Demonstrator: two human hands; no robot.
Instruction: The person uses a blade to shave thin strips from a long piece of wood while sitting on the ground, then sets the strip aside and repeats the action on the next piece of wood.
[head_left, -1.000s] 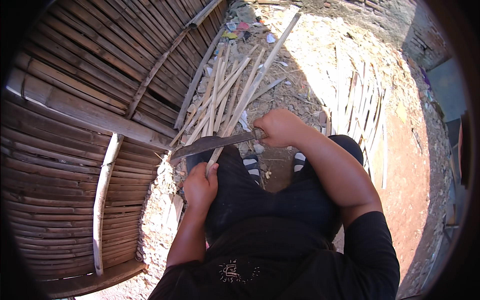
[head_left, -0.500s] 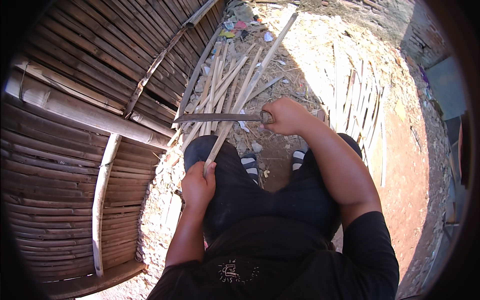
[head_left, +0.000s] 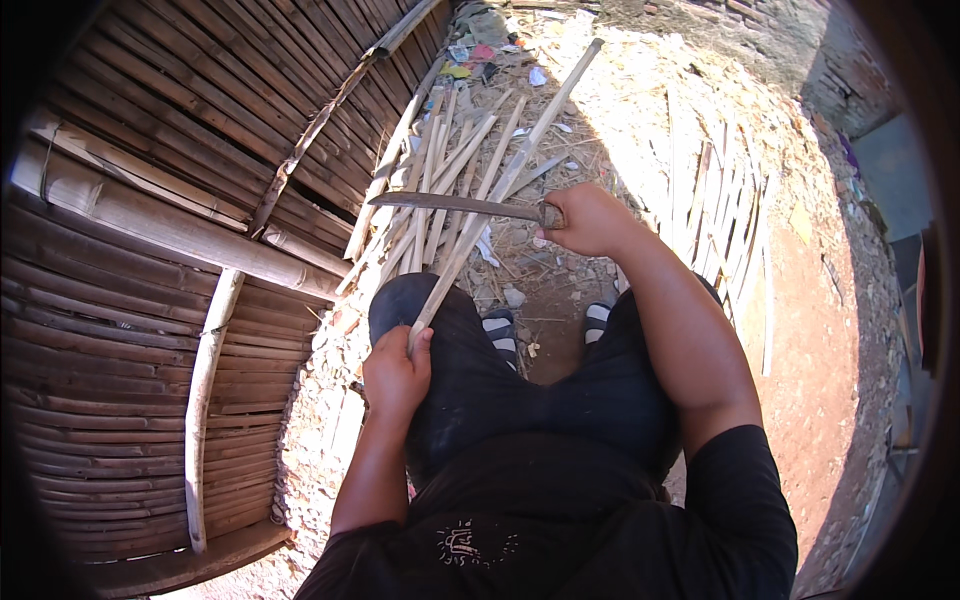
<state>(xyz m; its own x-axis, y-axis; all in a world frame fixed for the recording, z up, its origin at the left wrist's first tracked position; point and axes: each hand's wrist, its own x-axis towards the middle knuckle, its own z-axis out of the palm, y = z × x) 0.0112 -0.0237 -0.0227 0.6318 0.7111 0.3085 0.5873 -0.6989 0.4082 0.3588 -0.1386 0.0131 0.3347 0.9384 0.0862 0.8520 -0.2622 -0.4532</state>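
Machete [head_left: 455, 204] gripped by the right hand [head_left: 590, 220] crosses a pale strip [head_left: 453, 263] clasped in the left hand [head_left: 395, 368], centre-left of frame; slipping bodyward, it could gash the left knee [head_left: 405, 295].

The left hand [head_left: 396, 368] hides the near end of the long, pale bamboo strip [head_left: 450, 268]; the right hand [head_left: 588, 222] partly covers the dark, long-bladed metal knife's [head_left: 455, 203] handle [head_left: 549, 214]. The lower edge crops the black shirt [head_left: 600, 520].

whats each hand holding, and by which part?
Left hand: long pale strip, by its near end. Right hand: long-bladed knife, by its handle.
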